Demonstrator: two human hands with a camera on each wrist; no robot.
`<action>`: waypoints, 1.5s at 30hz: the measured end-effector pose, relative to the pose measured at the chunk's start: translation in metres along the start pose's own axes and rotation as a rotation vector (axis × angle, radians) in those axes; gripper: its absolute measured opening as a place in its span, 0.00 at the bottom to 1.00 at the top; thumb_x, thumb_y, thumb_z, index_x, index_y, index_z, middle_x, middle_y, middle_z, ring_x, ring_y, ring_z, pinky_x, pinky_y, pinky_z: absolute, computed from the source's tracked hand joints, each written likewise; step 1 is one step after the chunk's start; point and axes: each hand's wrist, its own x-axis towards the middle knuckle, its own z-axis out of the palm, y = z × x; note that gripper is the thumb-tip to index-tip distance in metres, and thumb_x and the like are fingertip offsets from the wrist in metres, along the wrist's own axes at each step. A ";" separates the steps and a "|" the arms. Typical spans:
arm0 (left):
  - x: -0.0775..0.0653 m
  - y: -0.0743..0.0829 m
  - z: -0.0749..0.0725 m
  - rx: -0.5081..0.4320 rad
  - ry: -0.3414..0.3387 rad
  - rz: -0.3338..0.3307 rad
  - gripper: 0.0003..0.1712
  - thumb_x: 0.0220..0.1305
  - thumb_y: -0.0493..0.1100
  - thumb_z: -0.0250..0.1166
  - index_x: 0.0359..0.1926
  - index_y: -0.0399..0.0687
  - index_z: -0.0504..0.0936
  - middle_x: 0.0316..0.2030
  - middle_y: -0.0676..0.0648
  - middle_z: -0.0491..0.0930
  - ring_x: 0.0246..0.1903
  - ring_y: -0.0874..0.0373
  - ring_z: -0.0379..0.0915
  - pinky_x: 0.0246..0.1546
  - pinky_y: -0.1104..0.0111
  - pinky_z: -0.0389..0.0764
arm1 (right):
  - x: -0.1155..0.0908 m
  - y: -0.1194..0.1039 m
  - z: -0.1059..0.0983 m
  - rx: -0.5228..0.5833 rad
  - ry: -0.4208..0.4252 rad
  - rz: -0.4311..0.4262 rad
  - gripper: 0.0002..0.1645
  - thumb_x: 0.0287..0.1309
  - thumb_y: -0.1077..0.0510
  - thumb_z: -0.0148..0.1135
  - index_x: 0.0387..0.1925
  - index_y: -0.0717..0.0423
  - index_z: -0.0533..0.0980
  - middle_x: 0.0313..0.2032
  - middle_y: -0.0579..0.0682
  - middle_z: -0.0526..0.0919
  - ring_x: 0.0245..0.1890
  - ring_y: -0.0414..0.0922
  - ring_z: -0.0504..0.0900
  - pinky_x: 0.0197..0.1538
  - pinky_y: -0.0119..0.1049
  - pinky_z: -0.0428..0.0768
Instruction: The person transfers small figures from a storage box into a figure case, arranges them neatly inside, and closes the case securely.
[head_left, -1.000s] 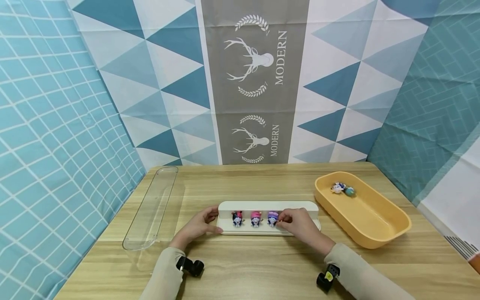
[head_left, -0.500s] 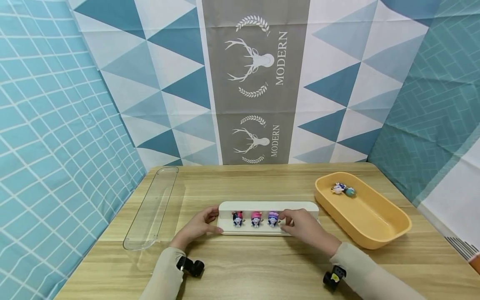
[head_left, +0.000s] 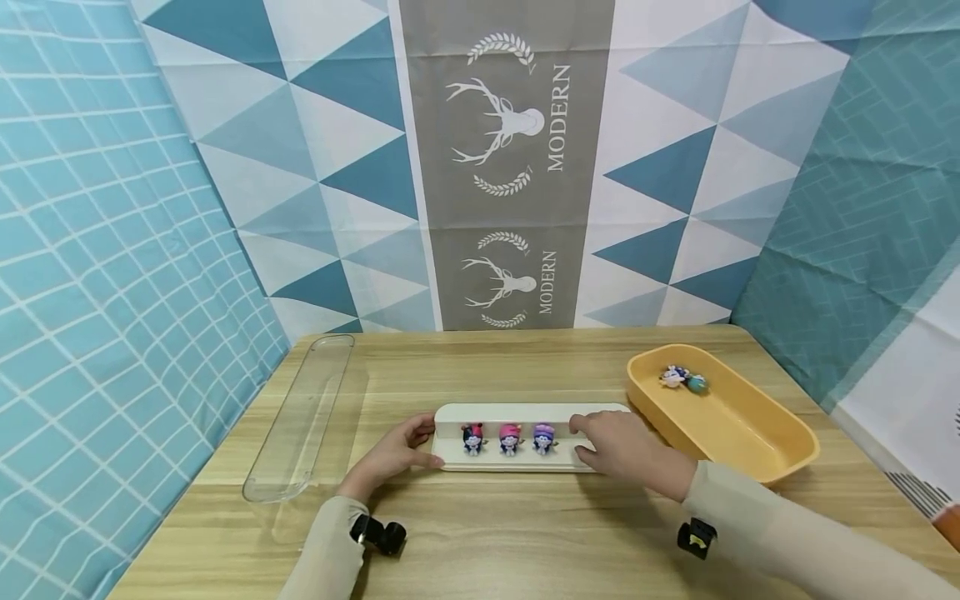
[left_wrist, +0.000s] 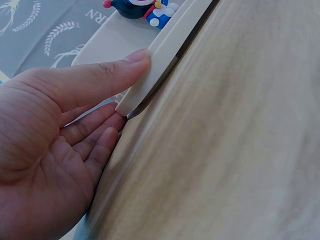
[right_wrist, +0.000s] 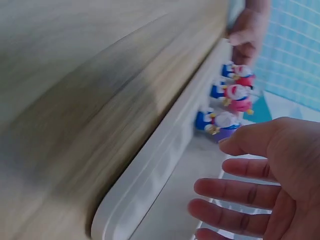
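Observation:
A white stepped display base (head_left: 517, 463) lies lengthwise across the table, with three small figurines in a row on it. From left to right they are a figurine with a black and red hat (head_left: 472, 439), one with a pink hat (head_left: 510, 440) and one with a purple hat (head_left: 543, 438). My left hand (head_left: 396, 450) grips the base's left end, thumb on the front edge and fingers beneath the corner, as the left wrist view shows. Over the base's right part is my right hand (right_wrist: 270, 180), fingers spread and holding nothing, just beside the purple-hatted figurine.
A yellow tub (head_left: 750, 425) stands at the right, partly behind the right forearm, with small figurines (head_left: 682, 378) at its far end. To the left lies a long clear plastic cover (head_left: 300, 425). Patterned cloth (head_left: 510, 167) hangs behind the table.
My right hand has let go of the purple-hatted figurine and drawn off to the right. The left hand and the figurines keep their places.

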 end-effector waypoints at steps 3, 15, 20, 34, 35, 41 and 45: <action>-0.001 0.000 -0.001 0.005 0.006 -0.009 0.46 0.50 0.31 0.76 0.68 0.26 0.64 0.63 0.31 0.71 0.65 0.36 0.63 0.69 0.47 0.62 | 0.002 0.002 -0.003 -0.076 -0.004 -0.057 0.11 0.53 0.57 0.72 0.37 0.54 0.79 0.23 0.47 0.81 0.18 0.40 0.74 0.16 0.35 0.71; 0.000 -0.001 -0.001 -0.007 0.003 -0.011 0.47 0.50 0.31 0.76 0.69 0.26 0.63 0.63 0.31 0.70 0.65 0.36 0.63 0.69 0.48 0.62 | 0.006 0.018 -0.018 -0.460 0.051 -0.192 0.10 0.57 0.54 0.69 0.38 0.54 0.79 0.25 0.48 0.80 0.22 0.45 0.76 0.22 0.35 0.75; 0.000 -0.002 -0.001 -0.016 0.001 -0.001 0.47 0.50 0.30 0.76 0.68 0.25 0.63 0.63 0.30 0.70 0.65 0.35 0.63 0.69 0.48 0.62 | 0.006 0.032 -0.027 -0.560 0.082 -0.292 0.11 0.57 0.56 0.70 0.40 0.54 0.78 0.27 0.48 0.79 0.24 0.45 0.75 0.26 0.35 0.78; 0.001 -0.001 -0.001 -0.012 -0.006 0.009 0.46 0.50 0.30 0.76 0.68 0.24 0.63 0.62 0.30 0.70 0.65 0.36 0.63 0.69 0.47 0.62 | 0.006 0.096 -0.045 -0.666 0.126 -0.484 0.15 0.51 0.60 0.72 0.40 0.57 0.77 0.33 0.52 0.83 0.32 0.50 0.82 0.33 0.44 0.84; 0.001 -0.001 -0.001 -0.013 -0.005 0.009 0.46 0.50 0.30 0.76 0.68 0.24 0.63 0.62 0.30 0.70 0.65 0.35 0.63 0.69 0.47 0.62 | 0.006 0.102 -0.045 -0.672 0.121 -0.491 0.15 0.51 0.60 0.72 0.41 0.57 0.77 0.33 0.53 0.83 0.32 0.50 0.82 0.34 0.45 0.84; 0.000 -0.001 0.000 -0.007 -0.006 0.014 0.46 0.50 0.30 0.76 0.68 0.24 0.63 0.62 0.30 0.70 0.65 0.35 0.63 0.68 0.47 0.62 | 0.000 0.135 -0.044 -0.716 0.119 -0.511 0.07 0.71 0.63 0.50 0.38 0.56 0.76 0.31 0.52 0.80 0.30 0.48 0.78 0.31 0.42 0.80; -0.001 0.000 0.000 -0.014 -0.005 0.010 0.47 0.51 0.30 0.76 0.69 0.24 0.62 0.62 0.30 0.71 0.65 0.36 0.63 0.69 0.47 0.62 | -0.002 0.151 -0.042 -0.699 0.107 -0.470 0.01 0.67 0.61 0.58 0.37 0.55 0.75 0.29 0.51 0.78 0.29 0.49 0.75 0.29 0.43 0.79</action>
